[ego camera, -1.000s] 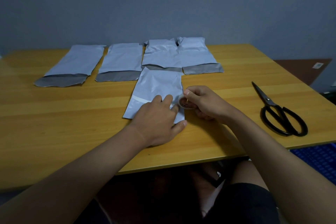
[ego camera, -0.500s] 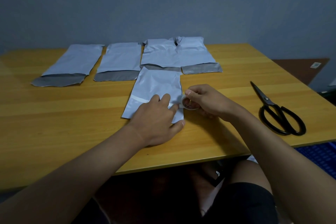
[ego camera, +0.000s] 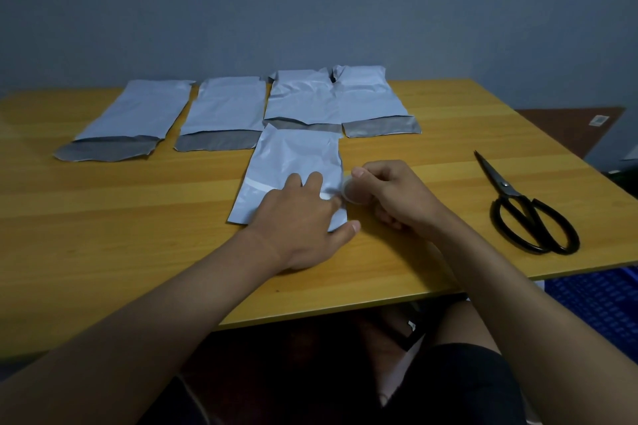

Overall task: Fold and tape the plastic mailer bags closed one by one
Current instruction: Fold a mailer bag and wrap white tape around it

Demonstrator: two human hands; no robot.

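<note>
A folded white mailer bag (ego camera: 293, 157) lies flat in the middle of the wooden table (ego camera: 103, 217). A strip of clear tape (ego camera: 257, 185) runs across its folded lower part. My left hand (ego camera: 300, 217) presses flat on the bag's near right corner, fingers spread. My right hand (ego camera: 393, 197) holds a small roll of clear tape (ego camera: 352, 191) at the bag's right edge, and the strip leads from the roll under my left fingers. Several unfolded mailer bags (ego camera: 134, 114) with grey open flaps lie in a row behind.
Black scissors (ego camera: 524, 214) lie on the table to the right, blades pointing away. A blue crate (ego camera: 600, 300) sits below the table's right edge. A grey wall stands behind the table. My knees show under the near edge.
My right hand has drawn the tape roll slightly to the right, off the bag's edge. My left hand has stayed pressed on the bag.
</note>
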